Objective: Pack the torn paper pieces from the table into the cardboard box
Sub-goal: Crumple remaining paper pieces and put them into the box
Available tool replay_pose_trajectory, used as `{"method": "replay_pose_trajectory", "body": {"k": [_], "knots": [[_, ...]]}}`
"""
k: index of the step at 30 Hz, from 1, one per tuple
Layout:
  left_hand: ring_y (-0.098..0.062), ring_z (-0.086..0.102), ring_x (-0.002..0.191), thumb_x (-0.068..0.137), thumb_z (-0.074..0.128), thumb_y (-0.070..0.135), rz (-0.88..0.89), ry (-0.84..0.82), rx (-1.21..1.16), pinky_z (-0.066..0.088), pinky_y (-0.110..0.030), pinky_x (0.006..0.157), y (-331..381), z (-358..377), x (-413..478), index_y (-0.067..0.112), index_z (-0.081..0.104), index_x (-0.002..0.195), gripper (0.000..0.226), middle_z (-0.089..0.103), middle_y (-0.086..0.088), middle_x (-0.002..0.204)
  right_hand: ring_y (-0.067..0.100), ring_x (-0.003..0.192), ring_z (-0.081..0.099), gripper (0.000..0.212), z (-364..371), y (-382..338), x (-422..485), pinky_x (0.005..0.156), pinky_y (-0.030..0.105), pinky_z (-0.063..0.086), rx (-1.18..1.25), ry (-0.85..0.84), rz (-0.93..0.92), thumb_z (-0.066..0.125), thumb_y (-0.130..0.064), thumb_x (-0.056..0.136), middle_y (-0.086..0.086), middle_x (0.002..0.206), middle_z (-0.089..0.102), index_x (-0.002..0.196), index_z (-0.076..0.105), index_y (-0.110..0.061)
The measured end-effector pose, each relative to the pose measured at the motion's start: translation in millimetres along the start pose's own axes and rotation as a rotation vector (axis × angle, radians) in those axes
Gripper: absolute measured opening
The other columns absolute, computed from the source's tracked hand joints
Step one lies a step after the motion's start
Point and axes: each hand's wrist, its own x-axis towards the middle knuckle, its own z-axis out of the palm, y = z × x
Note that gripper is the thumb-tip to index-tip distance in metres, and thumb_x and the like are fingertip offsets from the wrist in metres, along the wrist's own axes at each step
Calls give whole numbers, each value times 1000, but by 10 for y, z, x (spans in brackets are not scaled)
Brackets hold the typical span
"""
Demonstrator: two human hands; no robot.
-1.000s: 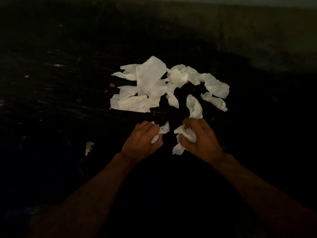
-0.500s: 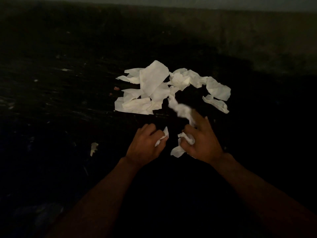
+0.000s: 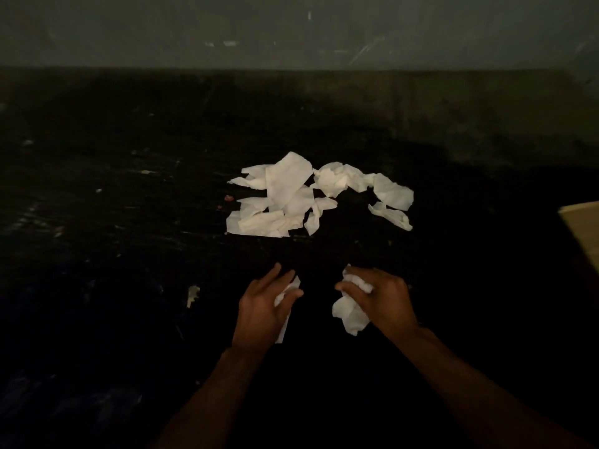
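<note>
Several torn white paper pieces (image 3: pixel 285 196) lie in a loose heap on the dark table (image 3: pixel 129 238), with more pieces (image 3: pixel 392 192) at its right end. My left hand (image 3: pixel 262 309) is below the heap, fingers curled around a small crumpled paper piece (image 3: pixel 287 294). My right hand (image 3: pixel 385 299) is beside it, closed on a wad of paper pieces (image 3: pixel 351 314) that hangs under the fingers. A corner of the cardboard box (image 3: pixel 583 228) shows at the right edge of the view. Both hands are apart from the heap.
A tiny paper scrap (image 3: pixel 193 293) lies alone on the table to the left of my left hand. A grey wall (image 3: pixel 291 30) runs along the table's far edge. The scene is dim.
My right hand has pulled another piece off the heap and drawn back with it. Both hands have moved toward me and slightly apart. The box corner has come into view at right.
</note>
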Motion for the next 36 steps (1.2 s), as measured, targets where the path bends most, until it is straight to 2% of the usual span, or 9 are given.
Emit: {"method": "replay_pose_trajectory", "body": {"k": [5,11,15,20,23,25,28,32,36], "knots": [[-17,57,117,80,72,33,-76,65,-122,36,-14,95,367,-311,-205,13,58,128,54,57,-7,134,10,96,65,26,-270,-270,-282,90,28,50,29,16,60,78,-34,74,-1,104,71,98,76,-25],[2,51,114,77,76,31,46,141,-292,29,5,89,1007,-726,-431,13,62,125,53,61,0,128,-4,80,59,34,-857,-918,-587,75,3,42,-40,161,-56,78,-31,73,-4,94,67,106,72,-25],[9,50,113,72,80,32,128,244,-444,32,2,91,1479,-947,-555,14,64,121,54,64,7,120,-13,81,60,28,-1345,-1301,-801,73,1,42,29,284,-60,76,-37,73,-21,87,63,100,68,-37],[29,49,83,73,79,34,227,260,-459,33,5,76,2056,-1056,-653,15,58,128,63,63,14,94,-22,75,58,14,-1976,-1531,-1054,66,-4,38,163,423,-35,75,-37,74,-30,80,60,83,66,-39],[10,57,97,73,74,45,266,208,-471,37,-5,86,2444,-1000,-657,23,53,133,67,69,3,110,-16,71,61,9,-2365,-1530,-1191,62,1,42,235,461,-25,75,-31,77,-26,74,64,78,68,-36],[0,56,103,74,73,44,303,179,-472,36,-3,85,2752,-913,-637,23,53,133,66,67,-2,118,-8,73,65,6,-2620,-1483,-1271,63,7,45,236,514,-34,75,-34,76,-23,71,68,77,70,-37],[6,55,97,74,75,40,390,174,-464,33,6,78,3297,-709,-614,18,55,130,64,67,-3,118,-4,73,67,4,-3060,-1294,-1372,65,9,48,224,614,-91,76,-32,75,-20,74,71,79,74,-32],[14,51,98,71,75,45,431,126,-495,35,5,79,4038,-180,-560,19,56,130,67,68,-2,117,-6,78,66,30,-3752,-819,-1516,67,11,51,145,658,-87,68,-52,70,-16,90,71,91,74,-32],[6,57,103,73,77,41,400,75,-541,39,2,81,4782,541,-583,19,58,128,62,64,11,116,-9,76,62,34,-4561,-144,-1711,73,14,50,57,650,-1,70,-48,73,-20,97,63,102,71,-29]]}}
